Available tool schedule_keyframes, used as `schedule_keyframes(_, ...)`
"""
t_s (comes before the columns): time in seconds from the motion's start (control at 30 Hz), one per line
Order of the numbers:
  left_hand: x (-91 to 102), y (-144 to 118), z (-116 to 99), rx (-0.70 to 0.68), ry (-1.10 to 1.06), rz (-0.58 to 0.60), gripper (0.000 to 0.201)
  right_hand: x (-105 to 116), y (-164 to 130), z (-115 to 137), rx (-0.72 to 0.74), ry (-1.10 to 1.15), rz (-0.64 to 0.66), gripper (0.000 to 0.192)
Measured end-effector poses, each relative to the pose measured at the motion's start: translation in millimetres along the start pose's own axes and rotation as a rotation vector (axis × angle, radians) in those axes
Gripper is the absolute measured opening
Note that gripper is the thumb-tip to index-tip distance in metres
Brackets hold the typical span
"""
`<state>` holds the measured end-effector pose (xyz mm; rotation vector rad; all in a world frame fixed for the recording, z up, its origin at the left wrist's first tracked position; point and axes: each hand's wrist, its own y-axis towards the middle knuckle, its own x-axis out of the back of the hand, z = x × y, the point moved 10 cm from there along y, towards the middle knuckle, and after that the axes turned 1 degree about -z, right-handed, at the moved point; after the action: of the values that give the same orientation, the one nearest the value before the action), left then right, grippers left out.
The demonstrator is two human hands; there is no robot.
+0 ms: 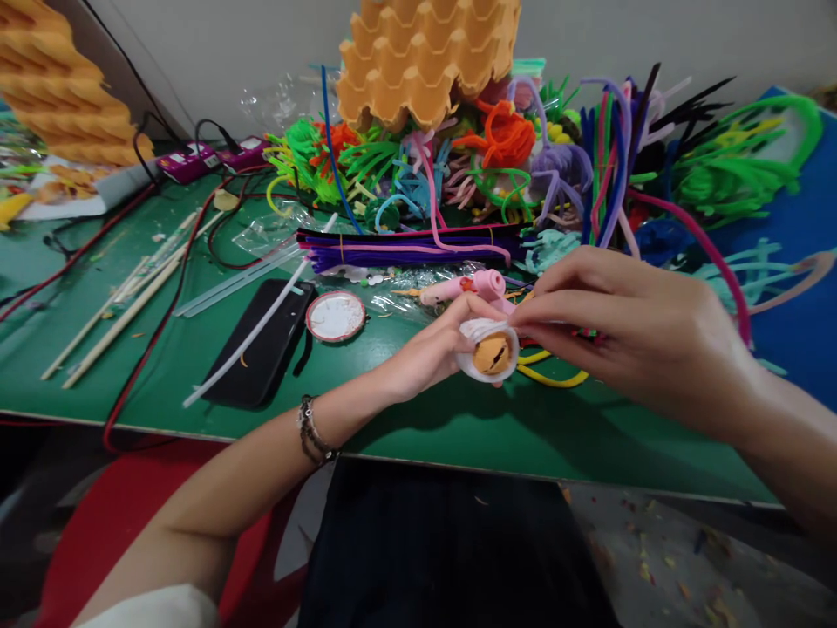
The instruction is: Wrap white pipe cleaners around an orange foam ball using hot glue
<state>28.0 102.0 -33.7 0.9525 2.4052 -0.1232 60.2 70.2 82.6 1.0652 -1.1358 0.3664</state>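
Observation:
My left hand (pixel 432 351) is closed around a small round craft piece (pixel 492 356). It has a white fuzzy rim and an orange-yellow middle with black marks. At its upper right edge, my right hand (pixel 644 324) pinches with thumb and fingertips; whatever lies between them is too small to make out. Just behind the hands is a rolled pink piece (pixel 487 284) on a clear plastic wrapper. A yellow pipe cleaner (pixel 555 378) curves on the table below my right fingers.
Bundled purple pipe cleaners (pixel 392 249) lie across the green table (pixel 215 384), with a colourful heap behind. Orange egg trays (pixel 425 61) stand at the back. Left of my hands are a black phone (pixel 261 349), a round white lid (pixel 336 316), wooden sticks (pixel 124 305) and red-black cables.

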Motion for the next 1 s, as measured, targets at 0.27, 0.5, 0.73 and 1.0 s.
schedule_keyframes(0.27, 2.9, -3.8, -13.0, -0.155, 0.337, -0.044, 0.024, -0.2, -4.5, 1.9, 0.023, 0.022, -0.033, 0.009)
schedule_keyframes(0.5, -6.8, -9.3, -23.7, -0.297, 0.659, -0.033, 0.028, -4.9, -8.2, 7.4, 0.028, -0.041, -0.024, 0.008)
schedule_keyframes(0.73, -14.2, -17.0, -38.3, -0.543, 0.946, -0.045, 0.031, -8.6, -8.3, 12.6, 0.014, -0.208, -0.035, 0.026)
schedule_keyframes(1.0, -24.3, -22.3, -43.5, -0.69, 1.087, -0.01, 0.032, -12.4, -7.9, 14.1, -0.023, -0.212, -0.04, 0.025)
